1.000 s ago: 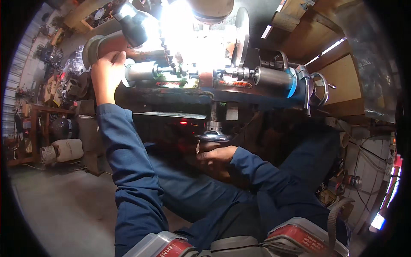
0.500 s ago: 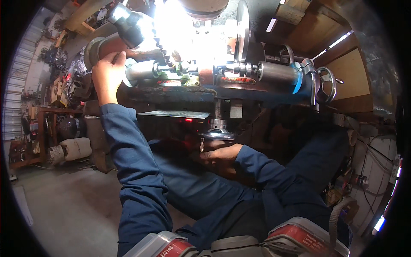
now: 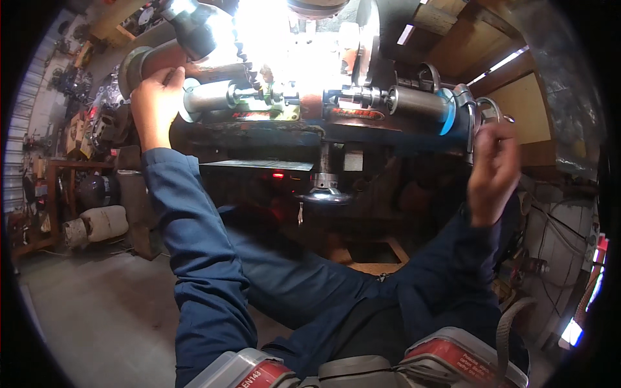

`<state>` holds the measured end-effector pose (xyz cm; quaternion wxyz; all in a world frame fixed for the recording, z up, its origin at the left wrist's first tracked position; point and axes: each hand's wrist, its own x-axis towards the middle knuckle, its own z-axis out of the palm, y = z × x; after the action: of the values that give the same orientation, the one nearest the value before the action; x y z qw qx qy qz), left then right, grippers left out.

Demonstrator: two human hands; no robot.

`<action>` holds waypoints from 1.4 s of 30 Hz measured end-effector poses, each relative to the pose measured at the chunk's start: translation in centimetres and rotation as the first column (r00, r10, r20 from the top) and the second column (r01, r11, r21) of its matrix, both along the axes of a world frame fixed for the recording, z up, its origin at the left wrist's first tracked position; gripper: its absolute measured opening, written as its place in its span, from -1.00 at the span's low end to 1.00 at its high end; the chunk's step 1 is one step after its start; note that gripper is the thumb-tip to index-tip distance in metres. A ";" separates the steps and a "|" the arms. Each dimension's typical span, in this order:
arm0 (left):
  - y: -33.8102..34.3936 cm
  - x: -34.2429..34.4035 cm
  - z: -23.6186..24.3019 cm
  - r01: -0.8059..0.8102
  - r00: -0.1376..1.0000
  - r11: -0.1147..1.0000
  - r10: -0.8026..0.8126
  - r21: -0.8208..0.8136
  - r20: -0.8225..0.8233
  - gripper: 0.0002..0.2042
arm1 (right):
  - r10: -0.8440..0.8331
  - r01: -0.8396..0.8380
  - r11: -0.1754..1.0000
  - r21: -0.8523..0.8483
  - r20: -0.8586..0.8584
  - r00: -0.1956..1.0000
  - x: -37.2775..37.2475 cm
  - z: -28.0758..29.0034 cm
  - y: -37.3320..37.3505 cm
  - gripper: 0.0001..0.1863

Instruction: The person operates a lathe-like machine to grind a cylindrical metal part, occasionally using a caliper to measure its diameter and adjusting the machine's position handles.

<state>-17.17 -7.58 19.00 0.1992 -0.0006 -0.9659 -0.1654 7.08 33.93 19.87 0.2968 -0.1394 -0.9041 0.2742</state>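
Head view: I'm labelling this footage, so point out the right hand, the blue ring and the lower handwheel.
Right hand (image 3: 495, 167): head view, middle of the hand.
Blue ring (image 3: 449, 114): head view, its curved band.
Lower handwheel (image 3: 325, 195): head view, its shiny upper face.

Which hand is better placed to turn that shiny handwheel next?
Probably the right hand: it is raised at the handwheel, though contact is unclear. The left hand is across at the other side, near the left metal cylinder.

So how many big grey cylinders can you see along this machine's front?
2: the left cylinder, beside the left hand, and the right cylinder, with a blue ring at its outer end. Glare may hide others.
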 end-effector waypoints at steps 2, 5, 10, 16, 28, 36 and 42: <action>-0.3 -0.1 0.1 -0.003 1.000 1.000 0.003 -0.005 0.000 -0.67 | -0.202 0.246 0.938 0.246 -0.191 0.961 -1.1 -1.1 4.6 -0.78; 0.1 -0.2 0.1 -0.001 1.000 1.000 0.001 -0.001 0.006 -0.67 | -0.277 0.308 0.860 0.407 -0.134 0.951 -1.8 -4.0 8.7 -0.62; -0.2 -0.4 -0.3 0.019 1.000 1.000 -0.019 0.014 0.003 -0.67 | -0.226 0.247 0.950 0.189 -0.124 0.966 -3.3 -4.4 6.3 -0.59; -0.1 0.1 0.0 0.021 1.000 0.998 -0.020 0.059 -0.018 -0.67 | -0.204 0.183 0.963 0.195 0.089 0.975 -4.6 -2.6 8.7 -0.60; -4.8 -1.0 -2.2 0.259 0.962 0.703 -0.247 0.662 -0.115 -0.69 | -0.130 0.065 0.976 0.210 0.313 0.941 -6.2 -2.3 11.6 -0.62; -4.5 1.1 -2.4 0.319 0.948 0.774 -0.253 0.547 -0.195 -0.68 | -0.206 0.189 0.966 0.175 0.084 0.975 -5.0 -4.4 10.1 -0.59; -4.1 1.2 -2.1 0.323 0.942 0.604 -0.278 0.729 -0.187 -0.67 | -0.206 0.192 0.964 0.186 0.057 0.977 -4.9 -5.2 12.2 -0.60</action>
<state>-15.94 -11.72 16.90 0.1769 -0.0852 -0.7909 -0.5796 2.17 46.13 14.66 0.2994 -0.2125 -0.9171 0.1550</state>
